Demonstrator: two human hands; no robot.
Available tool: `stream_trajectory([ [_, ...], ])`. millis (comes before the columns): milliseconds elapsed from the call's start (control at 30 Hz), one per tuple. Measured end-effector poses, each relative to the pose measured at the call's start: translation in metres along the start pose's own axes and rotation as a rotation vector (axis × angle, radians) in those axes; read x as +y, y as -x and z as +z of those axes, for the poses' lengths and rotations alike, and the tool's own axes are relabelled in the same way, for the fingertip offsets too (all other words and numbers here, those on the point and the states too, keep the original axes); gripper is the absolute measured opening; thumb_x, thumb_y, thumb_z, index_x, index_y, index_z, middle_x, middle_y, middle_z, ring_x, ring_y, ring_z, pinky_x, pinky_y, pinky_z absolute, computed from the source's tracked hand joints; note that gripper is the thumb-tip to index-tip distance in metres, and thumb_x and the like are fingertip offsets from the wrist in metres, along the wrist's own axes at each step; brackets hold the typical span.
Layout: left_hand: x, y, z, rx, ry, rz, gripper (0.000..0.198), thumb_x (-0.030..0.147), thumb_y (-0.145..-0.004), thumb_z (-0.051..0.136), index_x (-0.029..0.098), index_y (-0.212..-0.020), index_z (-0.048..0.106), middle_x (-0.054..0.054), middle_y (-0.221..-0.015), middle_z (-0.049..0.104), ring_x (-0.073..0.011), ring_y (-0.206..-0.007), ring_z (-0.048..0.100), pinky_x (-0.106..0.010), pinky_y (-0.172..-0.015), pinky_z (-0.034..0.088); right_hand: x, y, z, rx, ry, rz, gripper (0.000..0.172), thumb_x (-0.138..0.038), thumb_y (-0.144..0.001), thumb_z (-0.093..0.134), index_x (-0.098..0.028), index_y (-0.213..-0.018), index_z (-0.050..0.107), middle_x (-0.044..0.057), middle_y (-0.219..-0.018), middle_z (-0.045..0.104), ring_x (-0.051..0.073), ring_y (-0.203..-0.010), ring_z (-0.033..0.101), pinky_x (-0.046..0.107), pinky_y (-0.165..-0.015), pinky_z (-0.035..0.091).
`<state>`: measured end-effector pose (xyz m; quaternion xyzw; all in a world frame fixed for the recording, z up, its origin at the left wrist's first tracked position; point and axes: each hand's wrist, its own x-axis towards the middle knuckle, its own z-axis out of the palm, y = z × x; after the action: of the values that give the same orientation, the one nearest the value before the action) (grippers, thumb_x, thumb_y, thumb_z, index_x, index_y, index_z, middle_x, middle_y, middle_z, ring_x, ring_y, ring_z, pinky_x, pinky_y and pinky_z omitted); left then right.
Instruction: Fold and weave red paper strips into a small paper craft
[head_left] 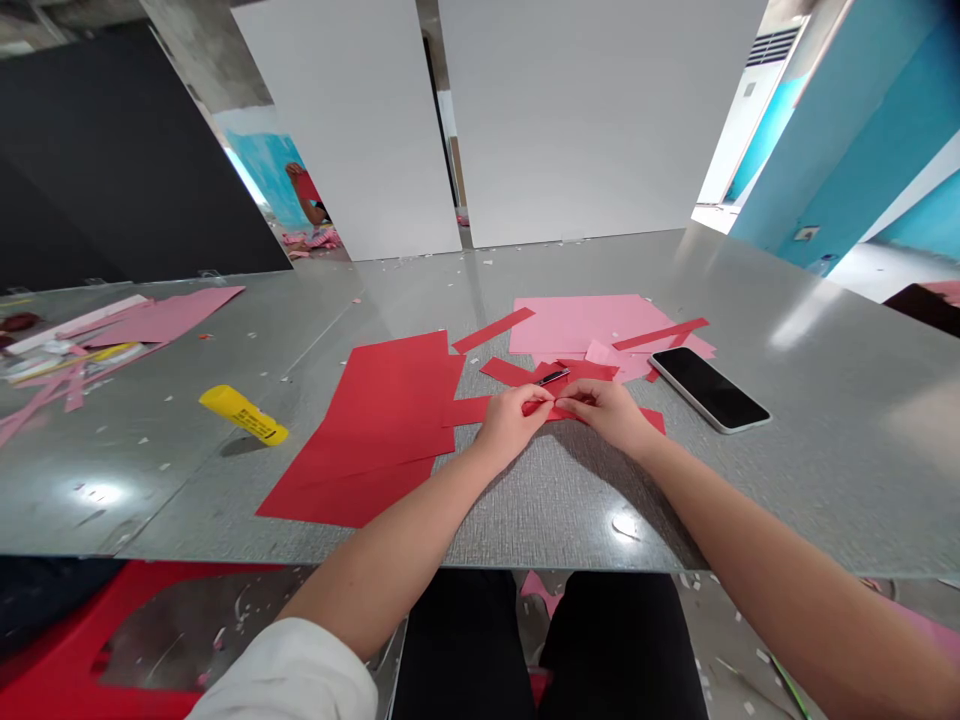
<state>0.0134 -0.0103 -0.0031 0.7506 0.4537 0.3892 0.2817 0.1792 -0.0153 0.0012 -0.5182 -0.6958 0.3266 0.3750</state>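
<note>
Left hand (508, 420), right hand (609, 412) pinching red paper (532, 408) — phone (709, 388) at right, yellow tube (244, 414) left, pink sheets (574, 322) beyond.

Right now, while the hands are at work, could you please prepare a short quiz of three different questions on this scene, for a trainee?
1. True or false: the phone lies to the right of both hands.
2. Which colour is the tube to the left of the large red sheets? A) blue B) yellow C) green
3. Fill in: the left hand and the right hand come together, fingertip to fingertip, at ____ paper.

Key: 1 true; 2 B; 3 red.
</note>
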Motion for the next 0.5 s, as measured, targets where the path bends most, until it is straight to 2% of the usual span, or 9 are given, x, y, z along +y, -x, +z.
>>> stream_trajectory([
  [167,-0.006,-0.004,-0.005,-0.042,-0.037,-0.022,0.008,0.019,-0.076,0.052,0.019,-0.078,0.06,-0.001,-0.08,0.066,-0.013,-0.073,0.06,-0.026,-0.069,0.046,0.0,0.001,-0.006,0.006,0.109,-0.092,0.016,-0.033,-0.08,0.049,-0.02,-0.075,0.057,0.001,-0.073,0.061,0.013,-0.064,0.053,0.028,-0.064,0.041],
  [367,-0.017,-0.01,-0.017,0.022,-0.038,-0.098,0.007,0.021,-0.077,0.051,0.018,-0.074,0.057,0.0,-0.079,0.064,-0.0133,-0.074,0.058,-0.029,-0.073,0.046,0.003,0.001,-0.022,0.113,0.014,-0.028,0.018,-0.037,-0.08,0.049,-0.02,-0.076,0.055,0.003,-0.076,0.061,0.015,-0.07,0.054,0.031,-0.068,0.042],
  [433,-0.017,-0.01,-0.017,0.069,0.025,-0.087,0.008,0.022,-0.079,0.05,0.018,-0.077,0.057,-0.002,-0.083,0.064,-0.0133,-0.079,0.059,-0.029,-0.076,0.046,0.004,0.0,-0.024,0.133,-0.022,-0.001,0.018,-0.037,-0.079,0.05,-0.02,-0.076,0.055,0.003,-0.074,0.06,0.015,-0.069,0.054,0.031,-0.068,0.042],
  [500,-0.015,-0.009,-0.014,0.081,0.122,-0.043,0.013,0.026,-0.081,0.05,0.018,-0.088,0.058,-0.004,-0.091,0.064,-0.0135,-0.086,0.059,-0.028,-0.079,0.046,0.004,-0.001,-0.021,0.095,-0.035,-0.003,0.019,-0.037,-0.078,0.05,-0.019,-0.074,0.055,0.002,-0.071,0.059,0.014,-0.065,0.052,0.031,-0.066,0.042],
])
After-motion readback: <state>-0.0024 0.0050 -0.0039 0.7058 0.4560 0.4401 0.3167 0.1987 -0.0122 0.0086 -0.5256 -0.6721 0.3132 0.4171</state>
